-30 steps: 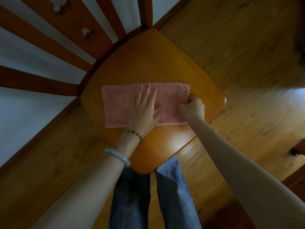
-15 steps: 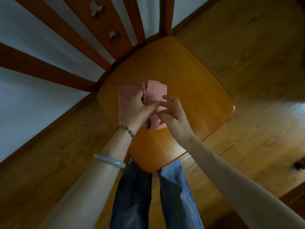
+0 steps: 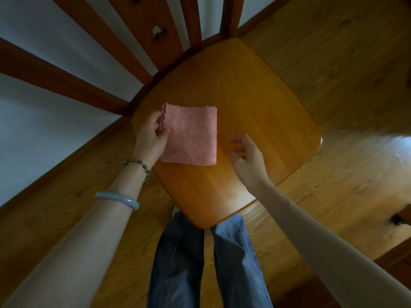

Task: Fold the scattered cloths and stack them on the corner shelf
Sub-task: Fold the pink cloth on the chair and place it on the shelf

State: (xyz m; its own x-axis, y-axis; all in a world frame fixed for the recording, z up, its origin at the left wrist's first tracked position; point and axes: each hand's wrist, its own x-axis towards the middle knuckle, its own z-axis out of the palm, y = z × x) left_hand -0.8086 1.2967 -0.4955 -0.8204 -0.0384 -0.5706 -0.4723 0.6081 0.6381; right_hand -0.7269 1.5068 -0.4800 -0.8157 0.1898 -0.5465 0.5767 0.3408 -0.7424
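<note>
pink cloth folded on wooden chair seat, l hand pinching edge.

No text, label, brand, number or sign can be read anywhere in view.

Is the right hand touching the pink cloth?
No: the right hand hovers open beside the pink cloth; only the left hand grips it.
</note>
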